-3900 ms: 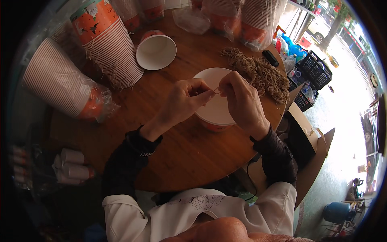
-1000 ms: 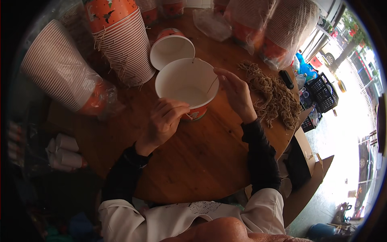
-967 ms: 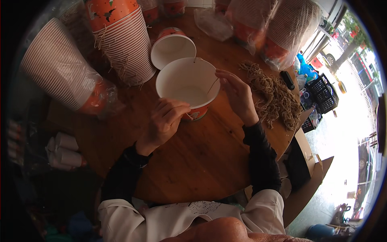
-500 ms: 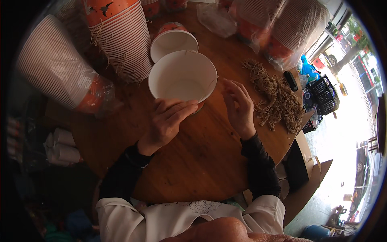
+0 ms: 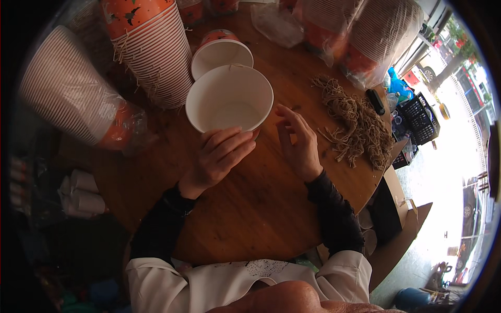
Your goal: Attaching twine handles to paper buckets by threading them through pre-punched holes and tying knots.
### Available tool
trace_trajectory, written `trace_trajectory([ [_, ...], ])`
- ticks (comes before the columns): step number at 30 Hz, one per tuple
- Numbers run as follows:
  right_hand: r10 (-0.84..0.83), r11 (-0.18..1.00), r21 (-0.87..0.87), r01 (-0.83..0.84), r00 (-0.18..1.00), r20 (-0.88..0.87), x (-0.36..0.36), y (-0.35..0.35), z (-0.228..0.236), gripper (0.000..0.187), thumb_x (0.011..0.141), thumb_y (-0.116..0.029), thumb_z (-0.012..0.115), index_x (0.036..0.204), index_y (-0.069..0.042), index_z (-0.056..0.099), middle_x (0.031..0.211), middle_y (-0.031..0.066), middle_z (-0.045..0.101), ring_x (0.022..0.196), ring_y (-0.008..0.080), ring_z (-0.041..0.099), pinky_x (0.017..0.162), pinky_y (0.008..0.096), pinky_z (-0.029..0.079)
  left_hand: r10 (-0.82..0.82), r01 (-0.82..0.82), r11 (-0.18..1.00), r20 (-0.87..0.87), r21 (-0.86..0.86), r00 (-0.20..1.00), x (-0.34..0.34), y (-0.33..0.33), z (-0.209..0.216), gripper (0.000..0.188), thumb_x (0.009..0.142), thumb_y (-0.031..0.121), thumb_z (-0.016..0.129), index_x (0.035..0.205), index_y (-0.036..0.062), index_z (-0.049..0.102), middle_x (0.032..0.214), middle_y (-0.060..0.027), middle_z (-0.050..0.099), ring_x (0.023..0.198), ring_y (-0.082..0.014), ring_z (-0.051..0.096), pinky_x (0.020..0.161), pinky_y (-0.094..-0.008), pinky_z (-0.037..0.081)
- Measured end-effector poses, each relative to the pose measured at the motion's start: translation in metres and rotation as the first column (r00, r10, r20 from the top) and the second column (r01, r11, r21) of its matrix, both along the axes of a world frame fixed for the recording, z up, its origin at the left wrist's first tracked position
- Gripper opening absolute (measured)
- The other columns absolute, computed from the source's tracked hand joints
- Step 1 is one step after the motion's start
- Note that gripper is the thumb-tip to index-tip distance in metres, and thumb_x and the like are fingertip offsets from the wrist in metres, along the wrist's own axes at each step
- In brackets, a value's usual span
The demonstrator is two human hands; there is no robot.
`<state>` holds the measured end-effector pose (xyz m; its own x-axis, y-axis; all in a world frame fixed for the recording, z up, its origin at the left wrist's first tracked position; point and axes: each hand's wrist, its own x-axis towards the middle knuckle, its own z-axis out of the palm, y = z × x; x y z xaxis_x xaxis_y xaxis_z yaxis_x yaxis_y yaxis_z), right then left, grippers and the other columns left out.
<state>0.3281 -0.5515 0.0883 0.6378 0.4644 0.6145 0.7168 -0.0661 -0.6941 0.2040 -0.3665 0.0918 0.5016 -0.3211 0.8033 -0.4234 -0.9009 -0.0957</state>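
Note:
A white-lined paper bucket (image 5: pixel 229 99) tilts its open mouth up in front of me, with a bit of twine at its far rim. My left hand (image 5: pixel 219 156) grips its near rim, fingers laid together along the edge; the thumb is hidden. Beside the bucket's right side is my right hand (image 5: pixel 299 143), fingers curved and thumb apart from them, with nothing visible in it. Just behind stands a second paper bucket (image 5: pixel 222 56), white inside and orange outside. To my right lies a tangled heap of brown twine pieces (image 5: pixel 357 125).
A tall stack of orange buckets (image 5: pixel 154 57) rises at the back left of the round wooden table (image 5: pixel 250 208). Plastic-wrapped bucket stacks lie at the left (image 5: pixel 73 88) and back right (image 5: pixel 378 41). A black object (image 5: pixel 375 101) sits by the twine; black crates (image 5: pixel 417 122) stand beyond.
My right hand has shifted left and slightly down, nearer the bucket, its fingers more curled. The bucket has moved a little left in view, with my left hand still at its near rim.

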Motion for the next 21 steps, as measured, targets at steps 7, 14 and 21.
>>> trace_trajectory([
  [7, -0.023, 0.999, -0.025, 0.024, 0.999, 0.025, 0.012, -0.001, -0.018, 0.026, 0.091, -0.001, 0.056, 0.117, -0.003, 0.061, 0.104, 0.0136, 0.065, 0.08, 0.0231, 0.067, 0.064, 0.0302, 0.055, 0.271, -0.272, 0.961, -0.035, -0.039, 0.962, -0.003, 0.009, 0.019, 0.031, 0.079, 0.009, 0.075, 0.108, 0.0122, 0.067, 0.104, 0.0013, 0.06, 0.096, -0.0196, 0.055, 0.079, -0.0345, 0.045],
  [14, -0.065, 0.998, 0.017, 0.067, 0.995, -0.08, 0.015, -0.005, -0.016, 0.024, 0.092, -0.003, 0.055, 0.115, -0.002, 0.061, 0.1, 0.012, 0.066, 0.081, 0.0214, 0.066, 0.065, 0.0295, 0.053, 0.336, -0.348, 0.936, -0.17, -0.048, 0.926, -0.014, 0.019, 0.044, 0.021, 0.075, 0.006, 0.076, 0.093, 0.0082, 0.067, 0.098, -0.0006, 0.058, 0.089, -0.0221, 0.055, 0.075, -0.0354, 0.047],
  [21, -0.096, 0.994, 0.037, 0.101, 0.988, -0.124, 0.022, -0.02, -0.019, 0.024, 0.094, -0.003, 0.053, 0.116, -0.002, 0.061, 0.1, 0.011, 0.066, 0.084, 0.0189, 0.066, 0.067, 0.0293, 0.053, 0.122, -0.11, 0.919, 0.006, -0.378, 0.993, 0.021, 0.065, 0.151, 0.016, 0.079, 0.005, 0.075, 0.089, 0.0004, 0.064, 0.082, -0.0032, 0.062, 0.08, -0.0144, 0.062, 0.068, -0.0278, 0.049],
])
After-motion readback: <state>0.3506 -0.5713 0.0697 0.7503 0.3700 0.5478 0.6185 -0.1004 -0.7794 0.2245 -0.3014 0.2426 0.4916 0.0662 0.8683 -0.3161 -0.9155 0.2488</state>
